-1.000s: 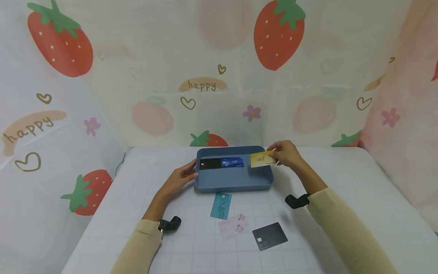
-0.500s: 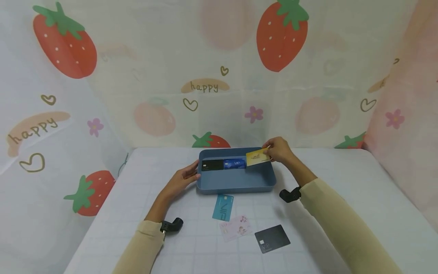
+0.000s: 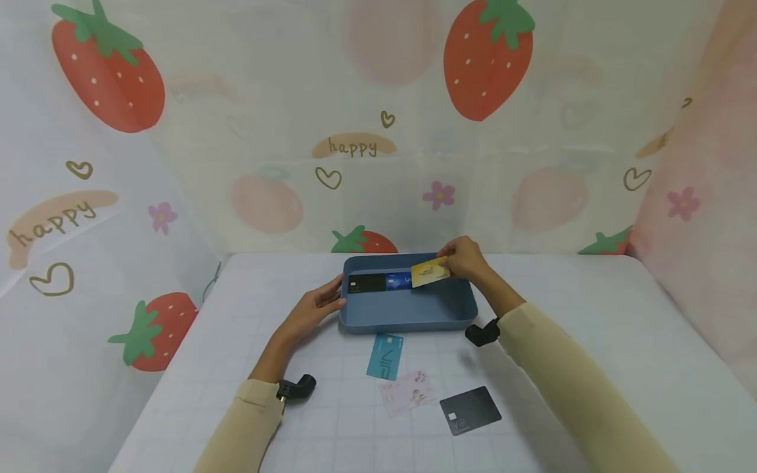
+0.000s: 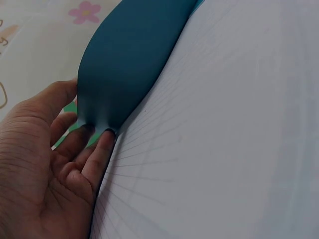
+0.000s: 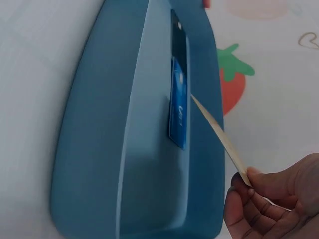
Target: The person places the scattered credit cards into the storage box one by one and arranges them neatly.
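My right hand (image 3: 466,257) pinches a yellow card (image 3: 427,272) by its right end, above the blue tray (image 3: 408,315). In the right wrist view the card appears nearly edge-on, slanting from the fingers over the tray's far wall. Inside the tray lie a black card (image 3: 367,283) and a blue VIP card (image 3: 397,281), end to end; the yellow card hides the blue one's right part in the head view. My left hand (image 3: 310,310) rests its fingertips against the tray's left end, fingers relaxed.
On the white table in front of the tray lie a teal VIP card (image 3: 385,357), a pale pink card (image 3: 407,391) and a dark grey VIP card (image 3: 470,410). Behind the tray stands a strawberry-printed cloth backdrop (image 3: 266,131).
My right hand has carried the yellow card leftward over the tray, so it now overlaps the blue card in the head view. The left hand stays at the tray's left end.
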`<state>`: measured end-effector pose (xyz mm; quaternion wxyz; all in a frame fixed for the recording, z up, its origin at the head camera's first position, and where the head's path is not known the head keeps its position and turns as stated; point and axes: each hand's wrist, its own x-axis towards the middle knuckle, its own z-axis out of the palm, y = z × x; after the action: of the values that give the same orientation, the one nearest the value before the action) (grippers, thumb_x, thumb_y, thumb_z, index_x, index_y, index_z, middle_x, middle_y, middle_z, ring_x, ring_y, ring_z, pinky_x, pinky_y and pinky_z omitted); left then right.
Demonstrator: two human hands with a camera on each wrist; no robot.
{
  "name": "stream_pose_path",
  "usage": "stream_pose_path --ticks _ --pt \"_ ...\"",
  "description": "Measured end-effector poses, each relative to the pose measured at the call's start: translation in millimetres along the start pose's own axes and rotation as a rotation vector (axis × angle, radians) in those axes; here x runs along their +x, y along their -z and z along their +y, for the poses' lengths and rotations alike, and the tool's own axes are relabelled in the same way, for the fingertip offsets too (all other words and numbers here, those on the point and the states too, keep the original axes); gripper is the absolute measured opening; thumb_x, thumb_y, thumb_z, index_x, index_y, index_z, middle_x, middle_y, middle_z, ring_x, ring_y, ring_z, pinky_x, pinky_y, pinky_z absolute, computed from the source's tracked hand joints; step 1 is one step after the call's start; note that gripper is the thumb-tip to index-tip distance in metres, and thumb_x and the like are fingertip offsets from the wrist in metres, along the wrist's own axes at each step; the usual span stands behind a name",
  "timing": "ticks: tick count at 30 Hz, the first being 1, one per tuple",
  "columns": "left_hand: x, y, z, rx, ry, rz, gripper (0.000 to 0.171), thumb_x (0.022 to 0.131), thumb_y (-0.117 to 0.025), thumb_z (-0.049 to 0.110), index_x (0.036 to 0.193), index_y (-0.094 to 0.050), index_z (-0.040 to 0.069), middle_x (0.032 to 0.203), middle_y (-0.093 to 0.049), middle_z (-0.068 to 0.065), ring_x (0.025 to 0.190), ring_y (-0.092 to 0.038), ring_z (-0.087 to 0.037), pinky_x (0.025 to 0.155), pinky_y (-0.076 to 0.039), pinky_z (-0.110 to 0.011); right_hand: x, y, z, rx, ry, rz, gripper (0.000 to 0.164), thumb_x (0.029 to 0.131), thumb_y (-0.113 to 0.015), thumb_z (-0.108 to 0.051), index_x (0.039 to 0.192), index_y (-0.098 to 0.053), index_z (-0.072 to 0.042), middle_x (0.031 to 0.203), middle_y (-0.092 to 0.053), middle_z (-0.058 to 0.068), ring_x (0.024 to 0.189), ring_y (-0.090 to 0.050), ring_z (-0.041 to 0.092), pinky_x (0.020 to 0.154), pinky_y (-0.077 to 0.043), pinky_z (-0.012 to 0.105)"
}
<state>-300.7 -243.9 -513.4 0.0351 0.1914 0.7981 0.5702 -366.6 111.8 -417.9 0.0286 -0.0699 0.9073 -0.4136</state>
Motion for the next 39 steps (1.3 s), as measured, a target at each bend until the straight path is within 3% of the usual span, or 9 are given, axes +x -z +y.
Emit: stream_pose_path --ticks 7,18,26,39 --pt "1.1 -1.4 -2.2 0.007 -0.009 -0.007 0.068 0.101 -0.065 0.023 0.159 -0.033 0.009 0.163 -0.032 -0.009 0.145 -0.040 -0.033 0.117 -0.033 -0.047 5 -6 -3 0.005 -0.036 0.001 0.022 0.093 -0.065 0.005 0.114 -0.071 0.009 0.112 -0.066 0.027 0.092 -0.069 0.032 0.062 -0.061 0.030" --pt "3.3 -2.0 -5.3 0.010 -0.011 -0.011 0.067 0.102 -0.065 0.020 0.159 -0.032 0.009 0.163 -0.032 -0.007 0.145 -0.041 -0.031 0.117 -0.034 -0.045 8 -14 -2 0.007 -0.050 -0.015 0.022 0.096 -0.064 0.003 0.115 -0.069 0.011 0.116 -0.066 0.029 0.096 -0.070 0.037 0.081 -0.062 0.047" --pt "4.9 -0.8 -6.2 0.019 0.000 0.003 0.068 0.101 -0.066 0.025 0.159 -0.034 0.013 0.162 -0.034 -0.002 0.144 -0.042 -0.026 0.116 -0.036 -0.040 13 -16 0 -0.006 -0.013 -0.023 0.021 0.096 -0.064 0.002 0.113 -0.070 0.011 0.114 -0.068 0.029 0.088 -0.070 0.030 0.075 -0.063 0.042" --pt "3.9 3.0 -7.3 0.025 -0.009 -0.001 0.069 0.101 -0.065 0.026 0.160 -0.032 0.010 0.163 -0.032 -0.005 0.145 -0.040 -0.029 0.116 -0.035 -0.042 18 -23 -2 0.003 -0.011 -0.021 0.022 0.097 -0.063 0.002 0.115 -0.070 0.011 0.114 -0.068 0.031 0.095 -0.072 0.039 0.078 -0.062 0.046"
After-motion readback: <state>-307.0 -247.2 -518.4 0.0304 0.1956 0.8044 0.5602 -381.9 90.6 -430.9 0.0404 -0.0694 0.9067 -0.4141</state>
